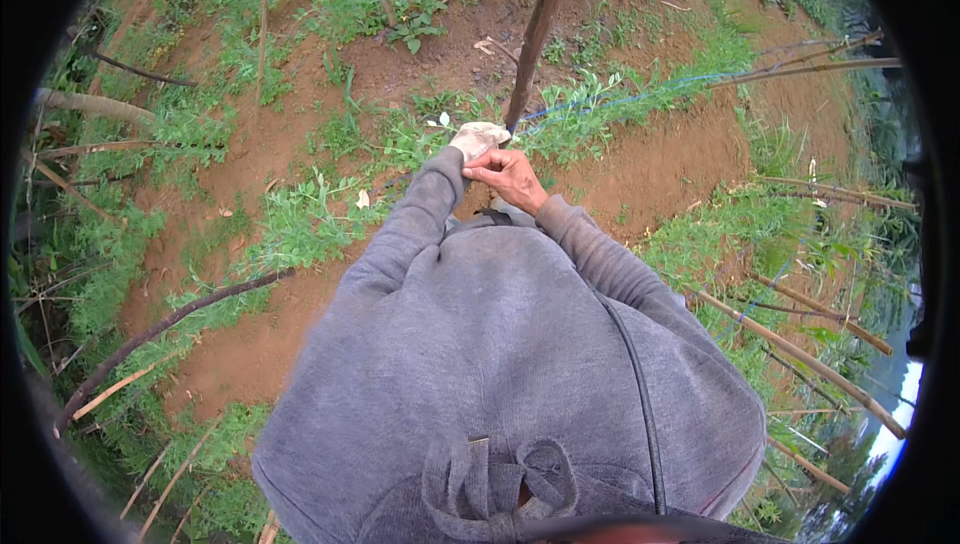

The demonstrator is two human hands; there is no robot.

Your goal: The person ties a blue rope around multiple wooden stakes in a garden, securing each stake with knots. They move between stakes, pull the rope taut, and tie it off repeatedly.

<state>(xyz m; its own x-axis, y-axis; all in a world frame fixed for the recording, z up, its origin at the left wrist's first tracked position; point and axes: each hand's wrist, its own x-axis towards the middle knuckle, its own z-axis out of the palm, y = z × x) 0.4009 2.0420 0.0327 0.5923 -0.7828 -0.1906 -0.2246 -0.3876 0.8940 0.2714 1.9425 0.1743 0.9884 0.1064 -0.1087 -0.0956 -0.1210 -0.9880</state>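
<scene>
My left hand (480, 140) wears a pale glove and reaches forward, close to the foot of a dark wooden stake (534, 41). My bare right hand (510, 178) is just beside it, with thumb and forefinger pinched at the left glove's cuff or the grey sleeve end (450, 169). Whether the left hand holds anything cannot be made out. Blue twine (622, 100) runs from the stake to the right, along a row of green leafy plants (581, 124).
Rows of plants (315, 218) grow in reddish-brown soil (675, 158). A curved dark branch (172, 323) leans at the left. Several bamboo poles (802, 360) slant at the right. A black cable (637, 386) hangs over my grey sweatshirt (480, 334).
</scene>
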